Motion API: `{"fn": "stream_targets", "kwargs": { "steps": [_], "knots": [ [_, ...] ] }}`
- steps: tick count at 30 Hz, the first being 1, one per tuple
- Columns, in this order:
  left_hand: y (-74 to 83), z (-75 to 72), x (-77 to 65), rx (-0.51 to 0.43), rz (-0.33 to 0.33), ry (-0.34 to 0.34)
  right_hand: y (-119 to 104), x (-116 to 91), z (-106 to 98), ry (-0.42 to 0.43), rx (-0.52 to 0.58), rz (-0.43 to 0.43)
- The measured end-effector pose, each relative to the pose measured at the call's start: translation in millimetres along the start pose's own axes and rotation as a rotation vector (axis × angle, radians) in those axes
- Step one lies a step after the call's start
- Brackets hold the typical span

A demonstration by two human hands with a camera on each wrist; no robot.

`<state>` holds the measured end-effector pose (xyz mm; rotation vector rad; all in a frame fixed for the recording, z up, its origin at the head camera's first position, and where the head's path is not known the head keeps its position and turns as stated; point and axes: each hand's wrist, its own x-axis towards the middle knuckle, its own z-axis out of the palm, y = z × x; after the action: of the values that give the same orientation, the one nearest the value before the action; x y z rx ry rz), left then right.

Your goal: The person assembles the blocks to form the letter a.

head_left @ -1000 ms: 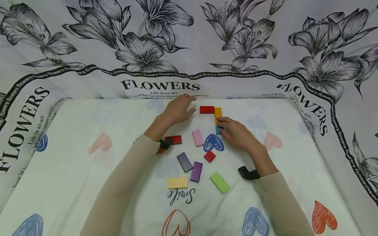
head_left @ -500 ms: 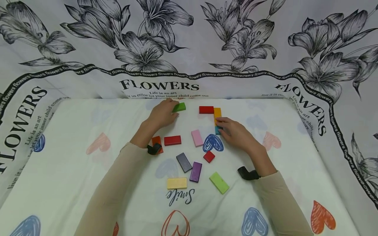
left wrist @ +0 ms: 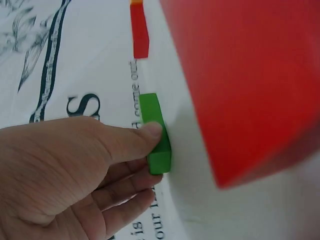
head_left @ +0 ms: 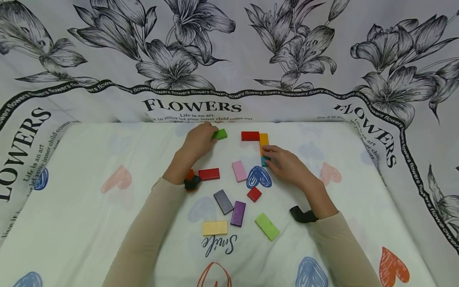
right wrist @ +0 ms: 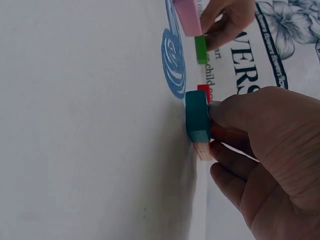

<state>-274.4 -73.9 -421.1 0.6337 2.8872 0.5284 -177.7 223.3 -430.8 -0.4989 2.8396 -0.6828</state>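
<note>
Near the far edge, my left hand [head_left: 201, 141] pinches a green block [left wrist: 156, 132] between thumb and fingers; part of the block is hidden by the fingers in the head view. To its right, a red block [head_left: 250, 136] and an orange block [head_left: 263, 139] meet at a corner. A teal block [right wrist: 197, 111] sits at the near end of the orange one. My right hand [head_left: 287, 165] holds the teal block, thumb against its side and fingertips reaching over to the orange block. A pink block [head_left: 239, 171] lies between the hands.
Nearer me lie red [head_left: 209, 174], grey [head_left: 223, 201], purple [head_left: 238, 213], small red [head_left: 254, 194], cream [head_left: 214, 228] and lime blocks [head_left: 267, 226]. An orange-red block [head_left: 190, 174] is partly hidden under the left wrist camera. The printed white cloth [head_left: 79, 223] has hearts on it.
My left hand has drawn back leftward from the far edge, and the green block now shows in its fingers. In the last half second it shifted slightly right. The right hand stays in place.
</note>
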Motion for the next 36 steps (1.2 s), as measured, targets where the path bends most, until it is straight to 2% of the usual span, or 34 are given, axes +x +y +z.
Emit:
{"fn": "stream_targets", "kwargs": {
  "steps": [8, 19, 27, 36],
  "knots": [
    [11.2, -8.4, 4.2, -0.006, 0.017, 0.000, 2, -5, -7, 0.020, 0.006, 0.006],
    [11.5, -3.0, 1.8, -0.067, 0.023, -0.018, 3, -2, -1, 0.003, 0.029, -0.004],
    [27.9, -7.3, 10.3, -0.092, 0.035, -0.033, 2, 0, 0, -0.005, 0.034, 0.002],
    [32.4, 3.5, 12.0, -0.062, 0.016, -0.042, 5, 0, 3, -0.001, 0.053, 0.010]
  ]
}}
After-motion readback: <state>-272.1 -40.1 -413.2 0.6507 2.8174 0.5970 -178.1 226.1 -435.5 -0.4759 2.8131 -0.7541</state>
